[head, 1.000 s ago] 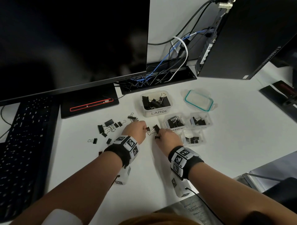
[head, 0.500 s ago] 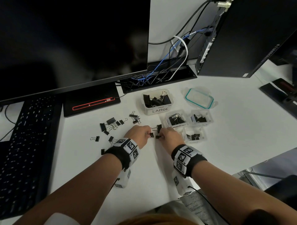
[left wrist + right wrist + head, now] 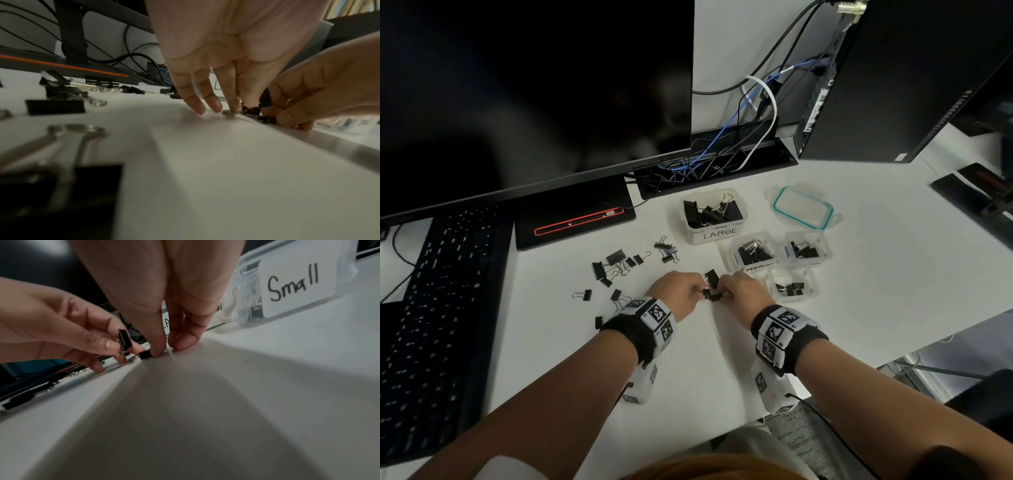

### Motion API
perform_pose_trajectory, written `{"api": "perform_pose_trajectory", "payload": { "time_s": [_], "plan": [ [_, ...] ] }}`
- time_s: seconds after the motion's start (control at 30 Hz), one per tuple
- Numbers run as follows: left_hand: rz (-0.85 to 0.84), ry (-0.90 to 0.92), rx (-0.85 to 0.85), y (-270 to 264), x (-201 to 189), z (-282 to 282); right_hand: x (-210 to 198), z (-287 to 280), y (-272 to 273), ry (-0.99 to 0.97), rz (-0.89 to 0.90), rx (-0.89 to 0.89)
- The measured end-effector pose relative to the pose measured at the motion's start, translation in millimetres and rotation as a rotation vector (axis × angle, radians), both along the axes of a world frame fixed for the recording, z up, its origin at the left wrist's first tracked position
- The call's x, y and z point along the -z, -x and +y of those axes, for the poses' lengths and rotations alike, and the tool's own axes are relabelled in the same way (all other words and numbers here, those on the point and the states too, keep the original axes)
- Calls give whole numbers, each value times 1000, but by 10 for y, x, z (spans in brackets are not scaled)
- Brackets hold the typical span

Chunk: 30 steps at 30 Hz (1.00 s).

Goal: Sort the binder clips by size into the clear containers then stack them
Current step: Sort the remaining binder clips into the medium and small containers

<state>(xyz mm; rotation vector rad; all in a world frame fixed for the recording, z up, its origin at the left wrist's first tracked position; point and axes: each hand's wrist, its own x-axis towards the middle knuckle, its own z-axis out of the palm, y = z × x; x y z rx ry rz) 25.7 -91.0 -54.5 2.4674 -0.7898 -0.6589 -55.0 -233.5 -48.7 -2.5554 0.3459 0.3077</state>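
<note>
My left hand [image 3: 678,294] and right hand [image 3: 743,291] meet low over the white table, just left of the containers. The left thumb and forefinger pinch a black binder clip [image 3: 124,341] held upright. The right thumb and forefinger [image 3: 158,345] pinch a smaller black clip [image 3: 146,354] that lies on the table. In the head view both clips [image 3: 710,286] show in the gap between the hands. Several loose clips [image 3: 616,263] lie to the left. The LARGE container [image 3: 719,234], the medium container [image 3: 729,263] and the Small container [image 3: 792,301] each hold clips.
A fourth small container [image 3: 825,250] and a teal-rimmed lid [image 3: 803,209] sit to the right. A keyboard [image 3: 431,308] and monitor base [image 3: 575,222] are on the left. A cable tray [image 3: 715,168] and computer tower [image 3: 893,85] stand at the back.
Both hands have drawn a little toward me, away from the LARGE container, and stayed together on the clips between them.
</note>
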Motion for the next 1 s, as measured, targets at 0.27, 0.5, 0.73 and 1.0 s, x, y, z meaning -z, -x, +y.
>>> {"api": "perform_pose_trajectory", "payload": {
  "time_s": [0.27,0.5,0.73,1.0],
  "plan": [
    [14,34,-75,35,19,-26,-2,-8,-9,-27,-22,15],
    [37,76,-147,25,22,-54,8,-6,2,-64,-32,56],
    [124,88,-185,-45,-79,-32,1,35,-1,-84,-2,232],
    [190,104,-241,-48,-123,-50,-38,186,-132,21,13,273]
  ]
}}
